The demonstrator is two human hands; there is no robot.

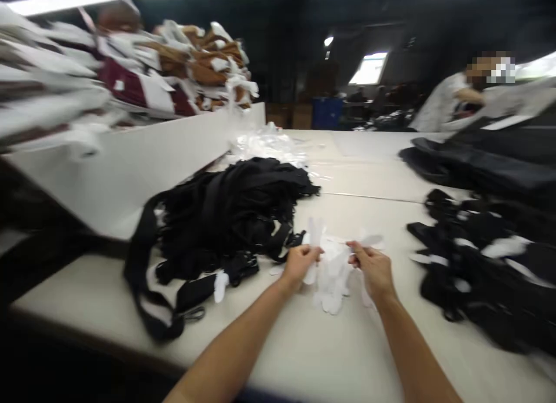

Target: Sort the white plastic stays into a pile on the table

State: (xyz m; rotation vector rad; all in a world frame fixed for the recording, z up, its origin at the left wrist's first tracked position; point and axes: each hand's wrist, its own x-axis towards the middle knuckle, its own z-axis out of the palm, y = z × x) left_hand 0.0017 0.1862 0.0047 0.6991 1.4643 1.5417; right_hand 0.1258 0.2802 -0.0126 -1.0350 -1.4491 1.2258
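My left hand (299, 263) is closed around a white paper strip (313, 241) that sticks up from its fingers. My right hand (372, 266) pinches another thin white strip (368, 241) just to the right. Both hands hover over a small heap of white paper pieces (333, 275) on the pale table (330, 345). A large pile of black straps (226, 218) lies just left of my left hand.
More black fabric pieces with white tags (482, 264) lie to the right, with dark folded cloth (478, 165) behind. Stacked brown, maroon and white goods (130, 84) sit on a white raised shelf (130, 165) at left. Clear plastic bags (269, 142) lie farther back. Another person (452, 99) works at far right.
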